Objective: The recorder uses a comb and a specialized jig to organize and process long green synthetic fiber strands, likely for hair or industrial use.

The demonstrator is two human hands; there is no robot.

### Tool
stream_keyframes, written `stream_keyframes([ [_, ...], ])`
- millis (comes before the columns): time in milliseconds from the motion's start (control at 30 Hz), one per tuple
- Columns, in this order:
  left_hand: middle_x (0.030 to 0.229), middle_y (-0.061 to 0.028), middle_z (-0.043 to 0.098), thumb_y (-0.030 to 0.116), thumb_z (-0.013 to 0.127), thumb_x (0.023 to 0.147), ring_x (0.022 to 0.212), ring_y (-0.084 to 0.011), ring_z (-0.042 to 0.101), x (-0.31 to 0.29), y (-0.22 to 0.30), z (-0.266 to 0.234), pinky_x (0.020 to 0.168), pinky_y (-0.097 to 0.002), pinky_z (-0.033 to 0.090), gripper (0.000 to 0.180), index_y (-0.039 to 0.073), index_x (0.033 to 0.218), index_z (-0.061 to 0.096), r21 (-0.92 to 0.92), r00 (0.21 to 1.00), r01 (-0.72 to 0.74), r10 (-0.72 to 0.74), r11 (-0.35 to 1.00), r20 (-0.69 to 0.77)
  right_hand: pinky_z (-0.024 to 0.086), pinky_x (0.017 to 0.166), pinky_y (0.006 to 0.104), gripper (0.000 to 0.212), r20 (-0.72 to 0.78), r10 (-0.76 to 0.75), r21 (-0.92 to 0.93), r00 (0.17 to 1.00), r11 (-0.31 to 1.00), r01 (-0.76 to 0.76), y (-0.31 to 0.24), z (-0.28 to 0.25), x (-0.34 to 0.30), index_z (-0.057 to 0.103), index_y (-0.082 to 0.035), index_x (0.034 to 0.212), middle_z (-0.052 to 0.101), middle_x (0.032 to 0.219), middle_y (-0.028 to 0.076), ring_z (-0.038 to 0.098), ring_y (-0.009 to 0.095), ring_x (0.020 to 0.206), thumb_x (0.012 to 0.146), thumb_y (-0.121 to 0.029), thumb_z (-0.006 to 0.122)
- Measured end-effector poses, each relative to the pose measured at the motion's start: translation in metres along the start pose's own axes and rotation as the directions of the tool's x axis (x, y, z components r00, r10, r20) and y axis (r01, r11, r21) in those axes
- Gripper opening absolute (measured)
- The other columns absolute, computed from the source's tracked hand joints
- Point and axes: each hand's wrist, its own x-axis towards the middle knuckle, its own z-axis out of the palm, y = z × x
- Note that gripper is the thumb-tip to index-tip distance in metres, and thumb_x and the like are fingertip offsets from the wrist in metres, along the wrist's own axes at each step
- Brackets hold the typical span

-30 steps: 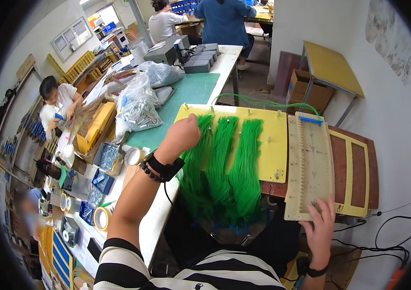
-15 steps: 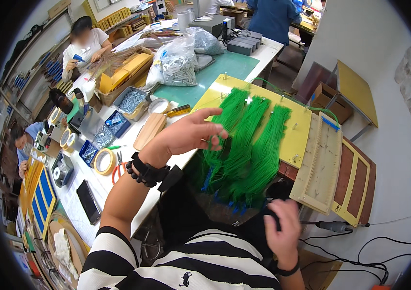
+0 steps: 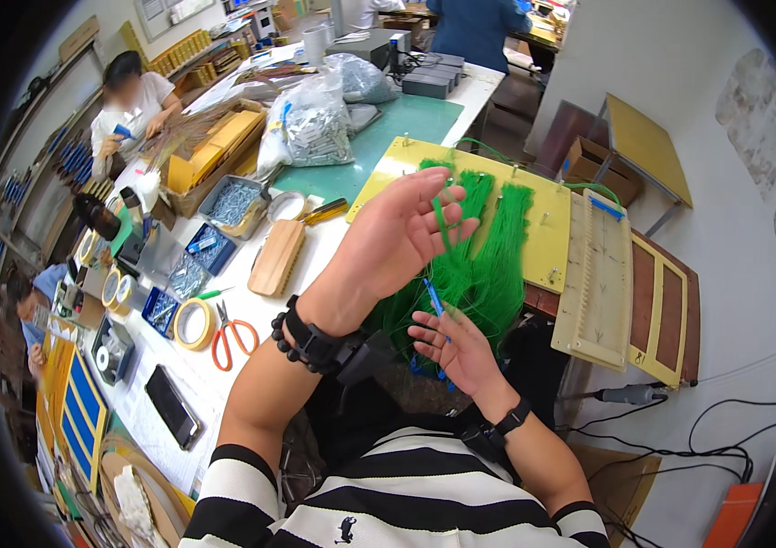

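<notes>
Green strands (image 3: 505, 242) lie in bunches over the yellow board (image 3: 548, 205), their lower ends hanging past its near edge. A slim lock runs through the loosely curled fingers of the left hand (image 3: 397, 228). By the half-bent right hand (image 3: 463, 354) is a blue tip (image 3: 433, 296); whether it is pinched, I cannot tell. The strands look light, bendy and slippery, likely to tangle; gathered ends seem the surest hold.

left hand (image 3: 394, 239) has lifted green strands (image 3: 440, 225); right hand (image 3: 461, 354) has reached a blue tip (image 3: 432, 294).
</notes>
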Motion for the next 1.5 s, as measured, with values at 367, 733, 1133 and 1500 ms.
stream_keyframes([
  [367, 0.135, -0.0262, 0.049, 0.013, 0.069, 0.086, 0.126, -0.0426, 0.048, -0.033, -0.002, -0.034, 0.104, -0.0458, 0.041, 0.04, 0.002, 0.122, 0.056, 0.843, 0.8, -0.073, 0.474, -0.533, 0.368, 0.053, 0.075, 0.0272, 0.04, -0.205, -0.412, -0.674, 0.888, 0.717, 0.177, -0.018, 0.007, 0.002, 0.041, 0.0, 0.139, 0.063, 0.113, 0.01, 0.067, 0.016, 0.092, 0.101, -0.008, 0.051],
  [733, 0.113, -0.0202, 0.066, -0.004, 0.052, 0.084, 0.1, -0.0399, 0.063, 0.008, -0.035, -0.088, 0.085, -0.0452, 0.052, 0.048, 0.0, 0.132, 0.051, 0.878, 0.886, -0.464, -0.045, -0.122, 0.462, 0.052, 0.083, 0.0294, 0.029, 0.056, -0.663, -0.806, 0.747, 0.411, 0.425, -0.01, 0.013, 0.021, 0.044, -0.001, 0.129, 0.057, 0.114, 0.009, 0.062, 0.016, 0.098, 0.101, -0.002, 0.05],
  [1133, 0.105, -0.0136, 0.067, 0.003, 0.058, 0.096, 0.094, -0.0241, 0.068, -0.017, -0.05, -0.042, 0.084, -0.0325, 0.052, 0.047, -0.002, 0.139, 0.041, 0.956, 0.966, -0.257, 0.048, 0.14, 0.253, 0.046, 0.102, 0.0335, 0.036, 0.085, -0.783, -0.73, 0.617, 0.372, 0.573, -0.052, 0.04, 0.003, 0.057, -0.001, 0.12, 0.051, 0.133, 0.015, 0.056, 0.022, 0.12, 0.088, 0.012, 0.052],
  [1500, 0.071, -0.0141, 0.061, 0.03, 0.074, 0.088, 0.059, -0.0319, 0.062, -0.021, -0.065, 0.005, 0.053, -0.0404, 0.047, 0.089, -0.005, 0.15, 0.021, 0.969, 0.976, -0.217, -0.012, -0.115, 0.218, 0.041, 0.105, 0.0347, 0.055, 0.099, -0.546, -0.27, 0.832, 0.789, 0.551, -0.086, 0.038, -0.037, 0.045, 0.0, 0.139, 0.05, 0.133, 0.01, 0.05, 0.02, 0.124, 0.084, 0.008, 0.047],
])
